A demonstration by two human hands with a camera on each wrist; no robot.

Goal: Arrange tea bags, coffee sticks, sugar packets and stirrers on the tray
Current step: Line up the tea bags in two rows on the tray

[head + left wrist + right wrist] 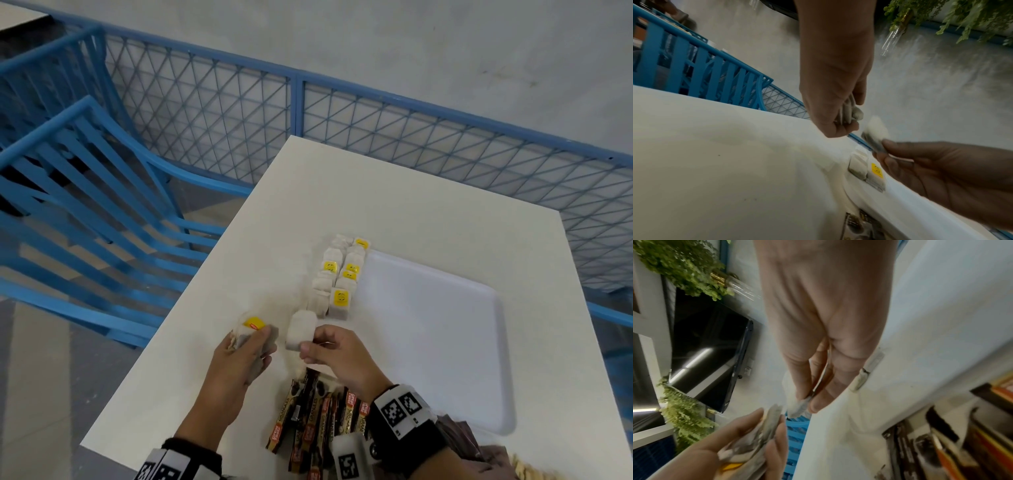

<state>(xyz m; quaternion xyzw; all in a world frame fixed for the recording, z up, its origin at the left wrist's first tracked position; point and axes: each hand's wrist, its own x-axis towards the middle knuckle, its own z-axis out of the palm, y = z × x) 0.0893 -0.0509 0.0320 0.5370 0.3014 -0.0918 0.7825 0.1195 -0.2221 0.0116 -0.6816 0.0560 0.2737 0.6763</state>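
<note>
My left hand (pixel 239 353) grips a bunch of tea bags (pixel 255 330), one with a yellow tag. My right hand (pixel 329 353) pinches a single white tea bag (pixel 301 329) just right of that bunch, above the table. The left wrist view shows the same single tea bag (pixel 876 133) in the right hand's fingertips (pixel 888 146). Two rows of tea bags (pixel 339 274) lie along the left edge of the white tray (pixel 445 342). Brown and orange coffee sticks (pixel 308 421) lie in a heap on the table near my right wrist.
The white table (pixel 411 205) ends at a blue mesh railing (pixel 376 120) behind and to the right. A blue slatted chair (pixel 85 205) stands off the table's left side. Brownish packets (pixel 459 435) lie at the near right edge.
</note>
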